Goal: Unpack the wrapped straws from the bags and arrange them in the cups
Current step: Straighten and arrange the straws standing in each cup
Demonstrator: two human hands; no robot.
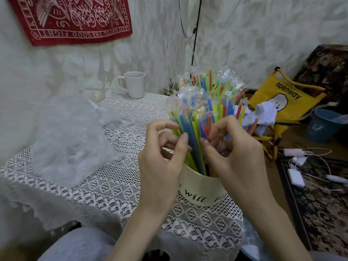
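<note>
White lace tablecloth with an open, knotted pattern covers the table, under a wall of pale textured paper. On it, between and just below both hands, stands a cream cup, smooth and round, with dark script on its side. It holds a dense bundle of wrapped straws: thin, stiff plastic tubes in blue, yellow, green and orange, their long axes near upright and fanning outward, crinkled clear wrapper ends at the top. The left hand curls its thumb and fingers round the bundle's left side. The right hand seems to pinch a few straws at the right, though fingers overlap there. Left of the left hand lies a crumpled clear plastic bag. Beyond both hands, a plain white mug stands upright.
</note>
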